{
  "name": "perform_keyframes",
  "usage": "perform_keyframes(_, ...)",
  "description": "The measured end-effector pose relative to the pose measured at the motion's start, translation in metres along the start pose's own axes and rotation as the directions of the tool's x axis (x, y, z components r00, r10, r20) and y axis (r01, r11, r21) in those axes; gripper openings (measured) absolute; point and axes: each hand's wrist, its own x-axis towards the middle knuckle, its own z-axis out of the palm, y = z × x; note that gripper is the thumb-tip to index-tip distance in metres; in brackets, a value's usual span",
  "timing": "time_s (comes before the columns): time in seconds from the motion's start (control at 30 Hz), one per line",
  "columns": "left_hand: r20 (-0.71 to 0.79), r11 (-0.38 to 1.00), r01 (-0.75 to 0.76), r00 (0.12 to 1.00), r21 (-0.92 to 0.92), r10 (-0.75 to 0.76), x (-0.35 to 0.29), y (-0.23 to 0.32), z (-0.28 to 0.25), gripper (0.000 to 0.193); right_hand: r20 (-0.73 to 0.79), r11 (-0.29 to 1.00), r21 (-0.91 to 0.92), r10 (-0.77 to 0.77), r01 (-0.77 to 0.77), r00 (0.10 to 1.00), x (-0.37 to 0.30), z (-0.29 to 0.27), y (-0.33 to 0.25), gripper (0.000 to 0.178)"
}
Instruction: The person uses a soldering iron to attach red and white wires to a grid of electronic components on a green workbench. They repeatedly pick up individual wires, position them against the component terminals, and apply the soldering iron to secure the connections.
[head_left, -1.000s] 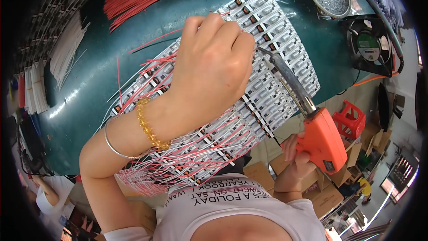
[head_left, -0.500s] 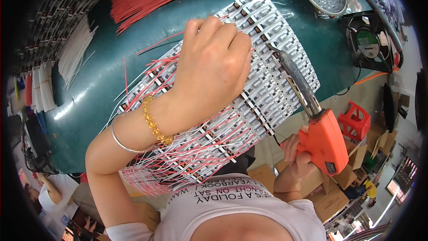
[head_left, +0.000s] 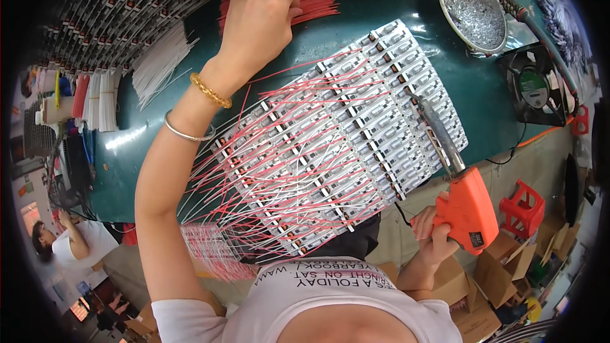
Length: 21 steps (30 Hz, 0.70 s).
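Observation:
My left hand (head_left: 259, 22) is over a bundle of red wires (head_left: 311, 1) at the back of the table, its fingers curled down and the fingertips hidden. My right hand (head_left: 434, 227) grips an orange soldering gun (head_left: 469, 209). The gun's dark tip (head_left: 414, 98) points at the right part of a panel of small circuit boards (head_left: 375, 121). Many red and white wires (head_left: 286, 152) run from the panel's left and middle rows and hang over its near left side. Rows on the right show no wires.
White wires (head_left: 157, 63) lie left of the red ones. More board panels (head_left: 136, 9) line the far left edge. At the right stand a round dish of silvery scrap (head_left: 473, 16) and a black fan (head_left: 535, 86). A red stool (head_left: 522, 208) and cardboard boxes (head_left: 492, 279) are beyond the table.
My left hand has left the panel's upper part and moved away to the red wire bundle. The soldering gun stays in my right hand near the panel. The whole view has shifted a little.

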Motion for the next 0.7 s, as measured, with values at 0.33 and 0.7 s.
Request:
perform_keyframes(0.33, -0.03, 0.938, 0.153, 0.985, -0.311, -0.17, 0.008, 0.033, -0.036, 0.007, -0.039, 1.0, 0.026, 0.001, 0.0, 0.999, 0.0, -0.003, -0.003, 0.07)
perform_keyframes(0.7, 0.195, 0.828, 0.202, 0.974, -0.523, -0.115, -0.034, 0.124, -0.048, 0.01, -0.006, 0.999, 0.001, 0.043, -0.043, 0.999, -0.002, -0.008, -0.014, 0.079)
